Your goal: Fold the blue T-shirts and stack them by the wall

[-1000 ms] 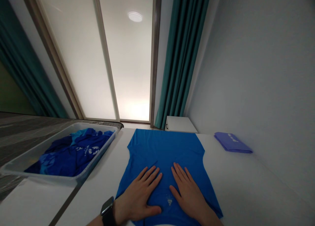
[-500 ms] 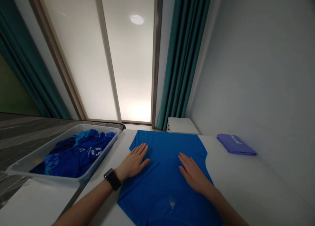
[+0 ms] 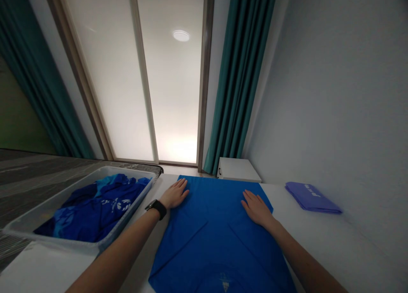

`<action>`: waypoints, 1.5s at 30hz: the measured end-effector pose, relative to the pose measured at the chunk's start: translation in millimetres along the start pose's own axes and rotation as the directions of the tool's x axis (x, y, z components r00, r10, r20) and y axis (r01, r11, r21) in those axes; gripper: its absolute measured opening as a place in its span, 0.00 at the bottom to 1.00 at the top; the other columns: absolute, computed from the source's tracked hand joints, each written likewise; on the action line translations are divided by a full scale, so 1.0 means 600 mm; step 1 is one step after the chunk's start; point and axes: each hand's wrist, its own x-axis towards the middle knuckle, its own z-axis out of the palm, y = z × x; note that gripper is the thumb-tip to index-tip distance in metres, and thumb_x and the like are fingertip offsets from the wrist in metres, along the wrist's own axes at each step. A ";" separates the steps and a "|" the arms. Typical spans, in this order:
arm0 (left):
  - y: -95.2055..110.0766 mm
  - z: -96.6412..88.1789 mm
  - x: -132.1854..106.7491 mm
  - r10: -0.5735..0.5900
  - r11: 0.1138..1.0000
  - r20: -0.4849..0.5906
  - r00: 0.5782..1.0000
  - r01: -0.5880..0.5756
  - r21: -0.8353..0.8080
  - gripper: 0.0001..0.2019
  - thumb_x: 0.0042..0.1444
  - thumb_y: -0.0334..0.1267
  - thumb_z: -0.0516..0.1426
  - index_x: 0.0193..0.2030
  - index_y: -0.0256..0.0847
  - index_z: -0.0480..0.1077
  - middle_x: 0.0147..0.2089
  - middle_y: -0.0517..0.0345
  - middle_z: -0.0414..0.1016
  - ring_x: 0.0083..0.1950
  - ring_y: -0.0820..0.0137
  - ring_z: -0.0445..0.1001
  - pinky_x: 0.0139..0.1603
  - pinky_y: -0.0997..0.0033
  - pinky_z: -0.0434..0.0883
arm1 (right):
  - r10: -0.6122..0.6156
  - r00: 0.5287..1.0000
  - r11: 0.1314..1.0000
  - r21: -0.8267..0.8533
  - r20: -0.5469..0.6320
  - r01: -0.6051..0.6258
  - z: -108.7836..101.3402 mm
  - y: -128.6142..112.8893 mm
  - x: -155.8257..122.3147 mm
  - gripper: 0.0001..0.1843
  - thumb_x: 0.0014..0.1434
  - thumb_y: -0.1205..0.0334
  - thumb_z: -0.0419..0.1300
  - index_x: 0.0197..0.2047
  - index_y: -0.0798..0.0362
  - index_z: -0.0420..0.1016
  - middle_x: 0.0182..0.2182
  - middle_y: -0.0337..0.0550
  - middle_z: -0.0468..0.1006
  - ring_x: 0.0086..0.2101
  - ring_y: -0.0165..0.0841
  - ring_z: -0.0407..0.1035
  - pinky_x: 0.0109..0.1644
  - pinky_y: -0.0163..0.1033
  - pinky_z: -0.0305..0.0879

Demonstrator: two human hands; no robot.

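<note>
A blue T-shirt [image 3: 213, 225] lies spread on the white table, its neckline and a small pale print at the near edge of the view. My left hand [image 3: 174, 194], with a black watch [image 3: 156, 208] on the wrist, rests flat on the shirt's far left corner, fingers stretched out. On the far right part of the shirt, my right hand [image 3: 256, 208] lies palm down with its fingers extended. Two faint slanting creases run across the cloth between my forearms. Neither hand grips anything.
To the left stands a translucent plastic bin [image 3: 60, 192] holding crumpled blue clothes [image 3: 98, 208]. A folded purple cloth item [image 3: 314, 198] with white lettering lies at the right by the wall. Beyond the table are a small white cabinet [image 3: 239, 169], teal curtains [image 3: 240, 80] and frosted sliding doors [image 3: 174, 93].
Both hands have slid outward and farther up the shirt toward its far corners, staying flat. The view has tilted slightly upward.
</note>
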 end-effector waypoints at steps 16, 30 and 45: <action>-0.017 0.016 0.025 -0.269 0.962 0.074 0.960 0.263 0.076 0.33 0.67 0.55 0.38 0.72 0.38 0.49 0.74 0.47 0.44 0.75 0.57 0.40 0.71 0.43 0.41 | 0.031 0.999 0.998 0.056 0.038 -0.033 0.046 0.014 0.085 0.41 0.65 0.40 0.34 0.72 0.59 0.45 0.71 0.49 0.44 0.69 0.40 0.38 0.71 0.54 0.33; -0.027 0.011 0.053 -0.131 0.991 -0.024 0.991 0.131 0.020 0.29 0.67 0.48 0.44 0.70 0.35 0.55 0.73 0.45 0.52 0.74 0.60 0.48 0.71 0.54 0.49 | 0.036 0.999 0.999 0.023 -0.020 -0.036 0.058 0.014 0.081 0.43 0.64 0.37 0.33 0.72 0.59 0.47 0.71 0.48 0.46 0.69 0.40 0.40 0.71 0.54 0.34; -0.058 0.024 0.084 -0.266 0.960 -0.001 0.964 0.265 0.087 0.25 0.69 0.46 0.41 0.69 0.41 0.55 0.73 0.49 0.53 0.73 0.62 0.49 0.71 0.50 0.46 | 0.035 0.999 0.999 0.013 -0.031 -0.034 0.063 0.015 0.079 0.43 0.64 0.37 0.32 0.72 0.58 0.47 0.71 0.47 0.46 0.69 0.40 0.40 0.71 0.53 0.33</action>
